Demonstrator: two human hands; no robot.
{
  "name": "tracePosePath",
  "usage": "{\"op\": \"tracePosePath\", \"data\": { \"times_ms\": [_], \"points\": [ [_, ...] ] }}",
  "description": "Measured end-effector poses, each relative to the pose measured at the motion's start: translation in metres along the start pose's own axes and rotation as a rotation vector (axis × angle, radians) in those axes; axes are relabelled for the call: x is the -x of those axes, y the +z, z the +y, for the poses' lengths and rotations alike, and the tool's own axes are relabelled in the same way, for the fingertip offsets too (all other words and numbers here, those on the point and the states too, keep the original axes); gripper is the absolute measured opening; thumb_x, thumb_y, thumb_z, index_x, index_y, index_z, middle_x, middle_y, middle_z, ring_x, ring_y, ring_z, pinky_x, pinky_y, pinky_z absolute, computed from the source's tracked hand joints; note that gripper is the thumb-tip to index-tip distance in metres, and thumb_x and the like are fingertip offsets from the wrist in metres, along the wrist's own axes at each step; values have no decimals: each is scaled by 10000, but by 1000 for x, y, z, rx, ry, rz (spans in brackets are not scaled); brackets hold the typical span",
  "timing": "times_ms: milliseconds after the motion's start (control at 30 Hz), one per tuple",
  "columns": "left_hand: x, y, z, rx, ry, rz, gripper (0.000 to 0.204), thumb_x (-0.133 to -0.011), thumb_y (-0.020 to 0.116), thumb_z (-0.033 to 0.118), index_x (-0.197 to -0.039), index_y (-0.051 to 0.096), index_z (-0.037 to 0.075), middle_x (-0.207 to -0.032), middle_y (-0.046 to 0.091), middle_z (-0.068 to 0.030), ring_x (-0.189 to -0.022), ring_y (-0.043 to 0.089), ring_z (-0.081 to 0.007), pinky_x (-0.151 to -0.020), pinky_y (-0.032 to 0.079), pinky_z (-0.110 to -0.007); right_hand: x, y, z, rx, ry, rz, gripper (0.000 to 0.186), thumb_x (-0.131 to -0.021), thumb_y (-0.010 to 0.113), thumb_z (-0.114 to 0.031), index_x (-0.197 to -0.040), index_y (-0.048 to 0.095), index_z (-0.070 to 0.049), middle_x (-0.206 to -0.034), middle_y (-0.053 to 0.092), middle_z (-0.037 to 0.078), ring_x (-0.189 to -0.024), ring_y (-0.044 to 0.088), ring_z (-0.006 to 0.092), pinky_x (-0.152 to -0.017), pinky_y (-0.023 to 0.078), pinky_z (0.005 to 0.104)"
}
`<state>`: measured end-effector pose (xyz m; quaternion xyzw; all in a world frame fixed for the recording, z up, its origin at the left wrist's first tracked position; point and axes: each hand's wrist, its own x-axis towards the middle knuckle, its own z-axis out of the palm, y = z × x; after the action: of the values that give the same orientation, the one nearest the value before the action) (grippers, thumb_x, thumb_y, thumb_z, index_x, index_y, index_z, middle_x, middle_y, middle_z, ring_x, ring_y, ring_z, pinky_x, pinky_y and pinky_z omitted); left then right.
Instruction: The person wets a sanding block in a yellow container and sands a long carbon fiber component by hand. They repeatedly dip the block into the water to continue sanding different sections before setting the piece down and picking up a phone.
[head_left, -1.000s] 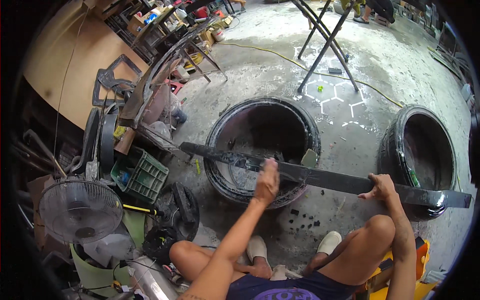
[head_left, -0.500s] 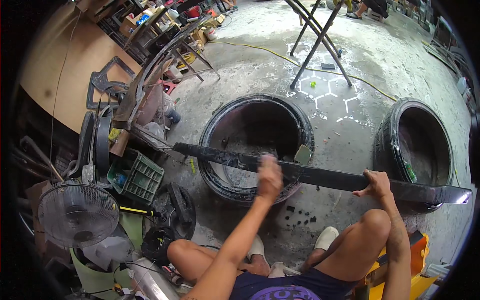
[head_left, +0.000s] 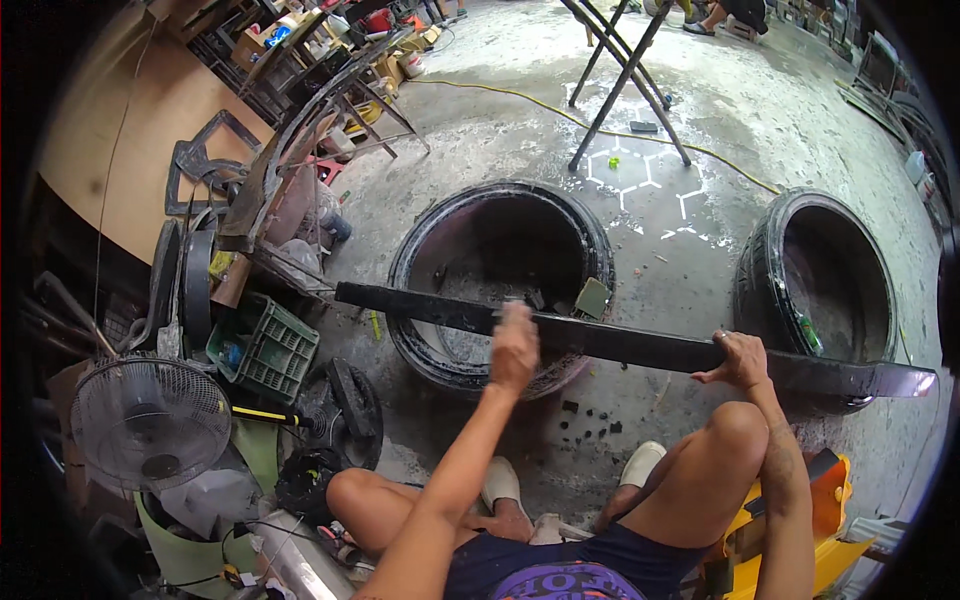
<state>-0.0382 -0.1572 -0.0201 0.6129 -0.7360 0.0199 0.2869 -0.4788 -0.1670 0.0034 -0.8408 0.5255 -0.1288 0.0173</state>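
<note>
A long black strip [head_left: 630, 341] lies crosswise over a round black tyre-like tub [head_left: 405, 252], extending toward a second tub [head_left: 750, 280] at the right. My left hand [head_left: 515, 347] is on the strip above the first tub, its fingers smeared by motion; anything in them is unclear. My right hand [head_left: 740, 360] grips the strip farther right, thumb along the near edge. A small greenish block [head_left: 591, 298] rests at the first tub's right rim. Several dark scraps [head_left: 590, 430] lie on the floor before me.
At left stand a caged fan [head_left: 140, 420], a green crate [head_left: 275, 350] and cluttered metal frames [head_left: 285, 160]. Ahead, a crossed-leg metal stand [head_left: 630, 70] and a yellow cable [head_left: 500, 93] are on the concrete floor. Another person's leg [head_left: 722, 15] shows far back. Yellow panels [head_left: 830, 550] lie beside my right leg.
The view has shifted, so the scene sits higher and farther left. My left hand has moved back and forth along the strip, blurred throughout; my right hand keeps its grip.
</note>
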Motion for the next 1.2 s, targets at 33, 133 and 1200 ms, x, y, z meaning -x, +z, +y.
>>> {"op": "tracePosePath", "data": {
  "times_ms": [33,133,1200],
  "points": [
    [1,4,3,-76,-81,72,413,-964,528,91,-1314,518,-129,-1388,525,-303,-1330,485,-437,-1109,390,-495,1,-2,-4,4,10,13,771,-463,855,-679,-910,647,-87,-787,649,80,-742,663,294,-668,509,395],
    [20,25,65,50,139,47,443,-962,541,98,-1340,497,-129,-1431,487,-301,-1374,438,-430,-1127,359,-485,9,-8,-10,41,20,81,744,-450,879,-625,-921,638,-101,-824,640,67,-774,652,284,-690,501,396],
    [153,-77,65,690,-1038,123,433,-944,651,347,-1044,681,-73,-961,721,-165,-899,670,-262,-832,496,-375,6,-35,1,-342,26,-322,689,-731,829,-488,-1251,622,-86,-1123,670,146,-1025,660,342,-881,531,422]
  ]
}}
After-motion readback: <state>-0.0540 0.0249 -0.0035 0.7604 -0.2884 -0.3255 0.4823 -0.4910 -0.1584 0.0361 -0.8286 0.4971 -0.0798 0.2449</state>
